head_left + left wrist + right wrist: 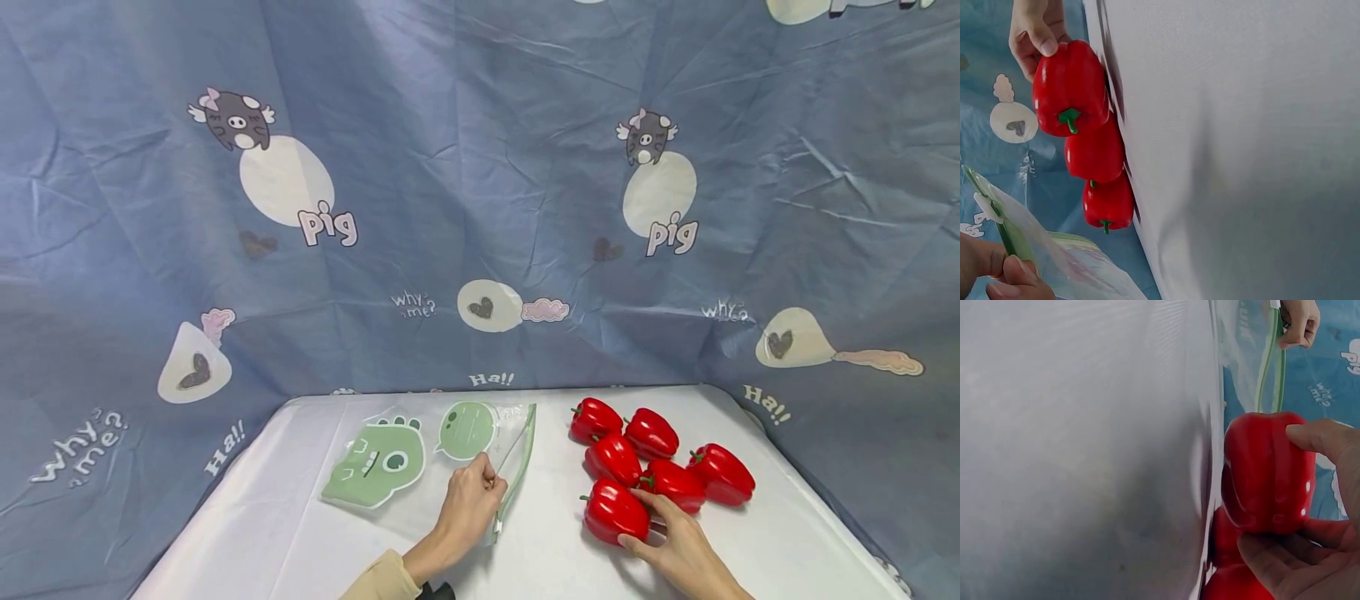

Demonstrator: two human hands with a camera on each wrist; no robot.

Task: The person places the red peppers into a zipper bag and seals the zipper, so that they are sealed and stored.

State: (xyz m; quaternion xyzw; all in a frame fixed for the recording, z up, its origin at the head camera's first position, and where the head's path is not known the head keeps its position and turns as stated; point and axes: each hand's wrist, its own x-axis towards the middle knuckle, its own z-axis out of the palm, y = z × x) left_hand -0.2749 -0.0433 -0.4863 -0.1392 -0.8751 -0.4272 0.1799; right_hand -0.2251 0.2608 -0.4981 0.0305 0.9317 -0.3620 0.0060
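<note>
One blue cloth [450,200] printed with pigs closes off the far side, and before it spreads a white tabletop [551,475]. On its left part lies a clear bag [431,467] with green pictures, its green-edged mouth facing right, toward the peppers. The left hand [474,492] pinches that mouth toward its near end — a narrow grip, thumb and finger on the green edge. Working well here would mean keeping one side of the mouth lifted off the other; the right wrist view shows the two edges slightly parted. As for contents, no pepper shows in the bag, which lies mostly flat.

The right hand [678,546] has a fuller grip: it holds the nearest red pepper [615,510], thumb on one side and fingers on the other. Something so smooth and rounded is best held round its body, firmly but without squeezing; whether it is off the tabletop, I cannot tell. Five other red peppers [613,458] sit grouped just beyond, far and to the right.

Smallest are the white slider [497,526] near the mouth's near end and the held pepper's green stem [584,498] — it points left.
</note>
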